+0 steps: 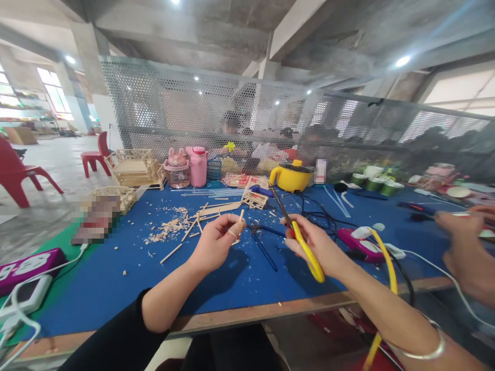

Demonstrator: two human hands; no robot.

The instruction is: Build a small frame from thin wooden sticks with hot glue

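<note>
My left hand (pixel 221 238) is closed in a pinch on a short thin wooden stick (pixel 242 215), which stands up from the fingertips. In my right hand (pixel 314 238) is a yellow-handled tool (pixel 308 253) with a long dark metal end pointing up and away; its exact kind is unclear. The two hands are apart above the table. Between them lies a pair of dark blue-handled pliers (pixel 264 251). Loose wooden sticks (pixel 199 219) and a heap of wood chips (pixel 170 228) lie left of my hands. A small wooden frame (pixel 254 200) with a blue object on it sits beyond.
The blue table (pixel 135 288) also bears a yellow pot (pixel 296 178), pink bottles (pixel 198 167), wooden racks (pixel 135 167) and purple power strips (pixel 361 247) with cables. Another person's hands (pixel 464 242) are at the right. A perforated metal screen (pixel 174 108) stands behind.
</note>
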